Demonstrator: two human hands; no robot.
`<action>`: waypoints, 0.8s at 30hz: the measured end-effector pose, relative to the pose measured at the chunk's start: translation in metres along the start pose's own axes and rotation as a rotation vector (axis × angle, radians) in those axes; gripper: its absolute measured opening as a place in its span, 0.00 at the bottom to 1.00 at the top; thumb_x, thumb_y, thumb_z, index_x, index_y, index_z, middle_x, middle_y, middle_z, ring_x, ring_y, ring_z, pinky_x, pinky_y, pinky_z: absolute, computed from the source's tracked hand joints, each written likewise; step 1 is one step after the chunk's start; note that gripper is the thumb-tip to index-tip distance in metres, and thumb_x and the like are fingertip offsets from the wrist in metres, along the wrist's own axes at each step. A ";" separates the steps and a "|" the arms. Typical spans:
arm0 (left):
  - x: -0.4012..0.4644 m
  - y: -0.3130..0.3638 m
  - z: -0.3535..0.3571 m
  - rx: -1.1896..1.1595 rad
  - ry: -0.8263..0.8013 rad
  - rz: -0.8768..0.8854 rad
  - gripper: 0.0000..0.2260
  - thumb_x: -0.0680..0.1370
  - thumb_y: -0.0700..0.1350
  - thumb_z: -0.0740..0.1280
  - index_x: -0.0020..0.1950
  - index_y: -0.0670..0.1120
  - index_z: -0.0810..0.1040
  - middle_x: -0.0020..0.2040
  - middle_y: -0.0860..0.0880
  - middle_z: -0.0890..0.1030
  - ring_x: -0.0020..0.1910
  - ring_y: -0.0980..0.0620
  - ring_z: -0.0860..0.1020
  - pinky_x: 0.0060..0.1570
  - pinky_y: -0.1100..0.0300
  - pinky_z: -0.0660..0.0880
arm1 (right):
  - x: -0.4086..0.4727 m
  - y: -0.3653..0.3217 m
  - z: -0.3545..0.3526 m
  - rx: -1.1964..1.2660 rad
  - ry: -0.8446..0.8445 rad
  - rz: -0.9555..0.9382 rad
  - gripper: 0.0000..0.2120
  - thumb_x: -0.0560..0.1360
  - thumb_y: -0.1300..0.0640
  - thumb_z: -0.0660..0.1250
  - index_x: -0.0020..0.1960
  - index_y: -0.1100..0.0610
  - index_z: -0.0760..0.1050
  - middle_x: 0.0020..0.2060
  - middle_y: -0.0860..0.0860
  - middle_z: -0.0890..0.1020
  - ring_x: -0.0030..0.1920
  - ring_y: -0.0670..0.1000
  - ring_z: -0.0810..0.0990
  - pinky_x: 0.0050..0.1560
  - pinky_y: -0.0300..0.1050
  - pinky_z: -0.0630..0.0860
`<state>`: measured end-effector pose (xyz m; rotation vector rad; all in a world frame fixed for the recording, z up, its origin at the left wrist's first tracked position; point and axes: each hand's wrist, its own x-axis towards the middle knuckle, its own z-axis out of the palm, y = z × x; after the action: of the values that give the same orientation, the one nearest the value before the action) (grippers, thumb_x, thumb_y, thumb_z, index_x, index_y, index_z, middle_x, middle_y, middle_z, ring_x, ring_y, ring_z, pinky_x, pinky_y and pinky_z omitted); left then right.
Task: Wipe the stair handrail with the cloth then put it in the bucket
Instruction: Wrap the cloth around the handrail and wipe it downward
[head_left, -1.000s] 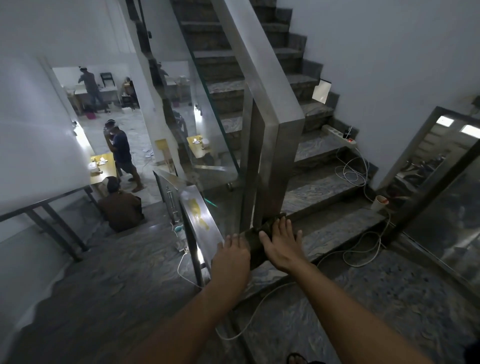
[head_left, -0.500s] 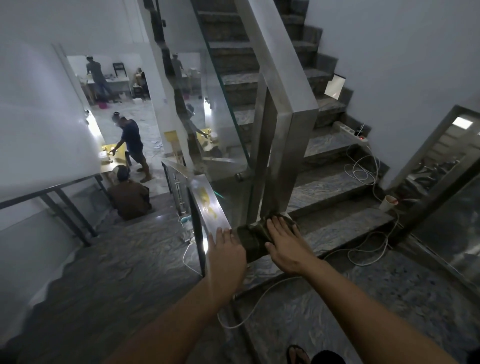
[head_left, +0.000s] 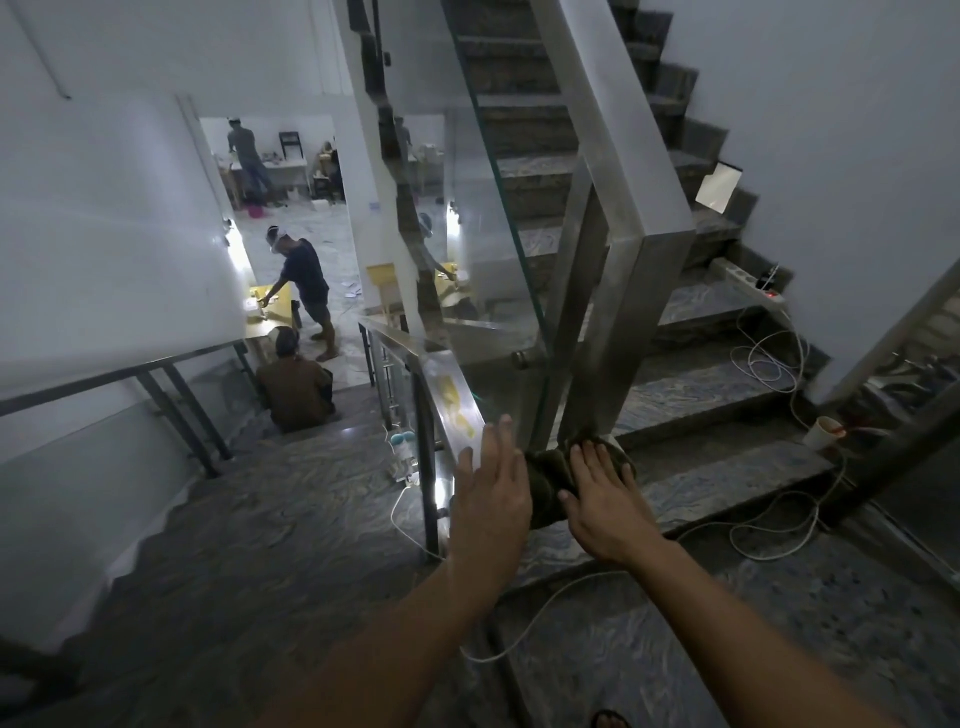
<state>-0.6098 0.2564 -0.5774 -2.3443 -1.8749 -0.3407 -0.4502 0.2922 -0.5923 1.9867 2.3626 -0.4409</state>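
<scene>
Right hand (head_left: 605, 499) presses the dark cloth (head_left: 550, 467) flat, fingers spread, against the handrail (head_left: 452, 400) to scrub, while the left hand (head_left: 491, 493) rests open beside it, gripping nothing, likely for balance.

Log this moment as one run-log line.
step: wiping | right hand: flat on cloth on handrail | left hand: open, beside cloth | bucket: not visible

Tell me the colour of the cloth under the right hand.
Dark olive green cloth, seen in the head view.
</scene>
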 end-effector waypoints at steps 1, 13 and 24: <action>-0.002 0.001 0.003 0.014 -0.054 0.027 0.20 0.67 0.45 0.73 0.57 0.40 0.81 0.64 0.38 0.78 0.63 0.40 0.76 0.60 0.46 0.74 | 0.000 -0.001 0.000 -0.010 0.006 0.004 0.31 0.82 0.47 0.48 0.78 0.59 0.41 0.79 0.56 0.45 0.78 0.54 0.41 0.76 0.56 0.42; 0.003 0.002 0.015 -0.134 -0.318 -0.157 0.34 0.80 0.55 0.48 0.76 0.36 0.39 0.78 0.36 0.39 0.78 0.40 0.38 0.73 0.49 0.33 | -0.006 0.000 0.013 -0.124 0.114 -0.187 0.39 0.74 0.38 0.35 0.78 0.59 0.44 0.79 0.55 0.46 0.78 0.52 0.40 0.74 0.47 0.37; 0.060 -0.056 0.030 -0.129 -0.344 -0.163 0.30 0.81 0.55 0.47 0.78 0.41 0.42 0.79 0.39 0.38 0.77 0.41 0.35 0.71 0.45 0.32 | -0.007 -0.027 0.022 -0.095 0.135 -0.220 0.37 0.77 0.38 0.43 0.78 0.59 0.42 0.78 0.62 0.49 0.78 0.60 0.47 0.75 0.53 0.42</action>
<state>-0.6486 0.3325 -0.5938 -2.4677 -2.2691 -0.0760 -0.4786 0.2760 -0.6067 1.7783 2.6421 -0.2004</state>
